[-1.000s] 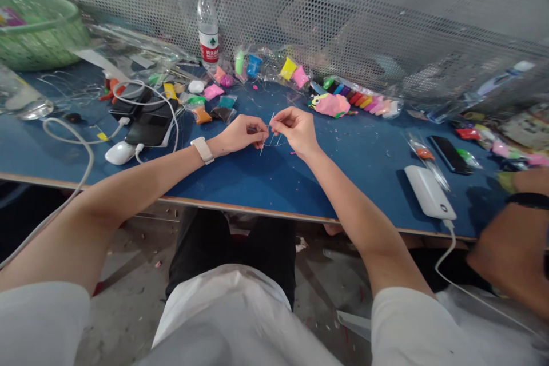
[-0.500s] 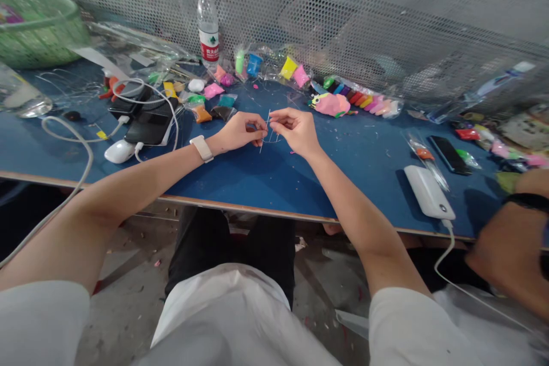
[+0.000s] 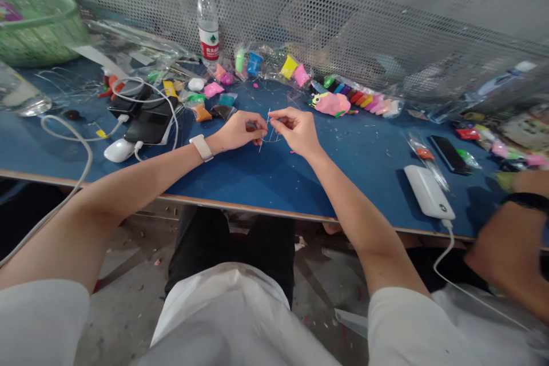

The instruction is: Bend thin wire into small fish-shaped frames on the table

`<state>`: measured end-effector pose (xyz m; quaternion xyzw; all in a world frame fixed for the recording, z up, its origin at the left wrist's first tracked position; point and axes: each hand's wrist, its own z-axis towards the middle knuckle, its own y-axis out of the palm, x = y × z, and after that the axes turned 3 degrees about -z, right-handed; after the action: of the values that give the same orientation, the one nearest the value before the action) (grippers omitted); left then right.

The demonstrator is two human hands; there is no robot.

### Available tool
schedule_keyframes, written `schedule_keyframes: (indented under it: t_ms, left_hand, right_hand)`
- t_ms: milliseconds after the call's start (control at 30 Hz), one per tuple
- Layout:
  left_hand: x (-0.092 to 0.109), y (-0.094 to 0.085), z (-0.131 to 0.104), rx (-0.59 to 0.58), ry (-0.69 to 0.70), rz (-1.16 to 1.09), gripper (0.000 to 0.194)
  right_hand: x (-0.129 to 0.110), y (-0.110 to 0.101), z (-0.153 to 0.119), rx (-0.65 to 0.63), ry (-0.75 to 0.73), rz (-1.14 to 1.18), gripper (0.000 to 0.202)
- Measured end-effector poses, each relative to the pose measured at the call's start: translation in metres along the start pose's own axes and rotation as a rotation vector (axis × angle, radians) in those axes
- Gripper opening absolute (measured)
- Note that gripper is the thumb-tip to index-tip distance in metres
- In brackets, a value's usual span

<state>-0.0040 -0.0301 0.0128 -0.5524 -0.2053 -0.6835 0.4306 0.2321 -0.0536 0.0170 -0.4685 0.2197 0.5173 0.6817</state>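
Note:
Thin pale wire (image 3: 260, 147), bent into a small open shape, is between my two hands above the blue table. My left hand (image 3: 245, 129), with a light band on its wrist, pinches the wire between thumb and fingers. From the other side my right hand (image 3: 295, 128) has its thumb and forefinger closed on the wire's upper part. Several thin strands cross and curve between the fingertips; how they join is too fine to make out. Beyond the right hand lies a pink clay figure (image 3: 332, 104) with a yellow face.
Bagged coloured clay (image 3: 254, 64) lines the back by the mesh panel. A red-capped water bottle (image 3: 209, 28) stands there. On the left are a phone (image 3: 149, 124), white cables and a green basket (image 3: 43, 34). A white power bank (image 3: 428, 191) and a co-worker's arm (image 3: 510, 240) are on the right.
Both hands keep their grip on the wire and have barely moved. The co-worker's arm at the right has shifted slightly.

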Motion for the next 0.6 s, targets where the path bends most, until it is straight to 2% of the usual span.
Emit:
schedule_keyframes:
  t_ms: [167, 400, 600]
  left_hand:
    - [0.0007, -0.0012, -0.0001, 0.013, 0.026, 0.039, 0.008]
    - [0.0013, -0.0016, 0.0010, 0.010, 0.053, 0.022, 0.010]
    - [0.0025, -0.0008, 0.0011, 0.012, 0.063, 0.020, 0.011]
  right_hand:
    - [-0.0034, 0.0007, -0.0009, 0.022, -0.070, -0.049, 0.025]
    - [-0.0065, 0.0001, -0.0035, 0.075, -0.288, -0.332, 0.025]
    - [0.0001, -0.0001, -0.0034, 0.070, -0.330, -0.390, 0.033]
